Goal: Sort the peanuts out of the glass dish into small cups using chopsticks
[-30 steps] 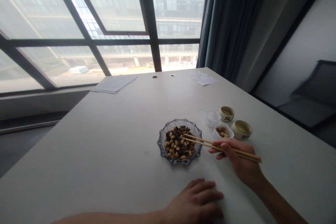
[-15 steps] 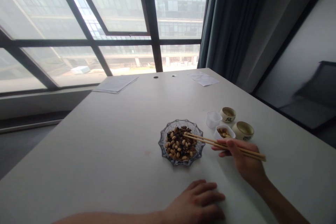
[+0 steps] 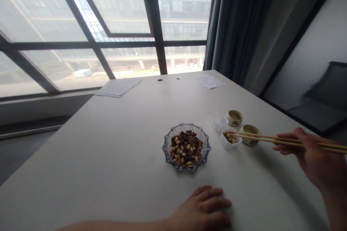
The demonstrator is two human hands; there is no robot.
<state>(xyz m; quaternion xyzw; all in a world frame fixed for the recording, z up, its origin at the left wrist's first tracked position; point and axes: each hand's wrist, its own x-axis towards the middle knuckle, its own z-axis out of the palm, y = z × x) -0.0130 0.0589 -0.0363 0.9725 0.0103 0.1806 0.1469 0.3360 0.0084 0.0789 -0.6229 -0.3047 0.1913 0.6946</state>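
My right hand (image 3: 316,155) grips a pair of wooden chopsticks (image 3: 271,138), whose tips are over a small white cup (image 3: 230,145) with pistachios in it. Whether the tips pinch a nut is too small to tell. A scalloped glass bowl (image 3: 168,160) stands left of the cup, filled with pistachios (image 3: 177,150) and darker nuts or seeds (image 3: 191,138). My left hand (image 3: 202,205) rests on the table in front of the bowl, fingers loosely spread and holding nothing.
Behind the nut cup stands another white cup (image 3: 219,122). Two beige ceramic cups, a far one (image 3: 234,117) and a near one (image 3: 251,140), are beside them. Papers (image 3: 119,87) and a creased sheet (image 3: 210,81) lie at the white table's (image 3: 108,158) far end, by the window.
My right hand has moved right with the chopsticks, and their tips have gone from the glass bowl to the white nut cup. My left hand has stayed in place.
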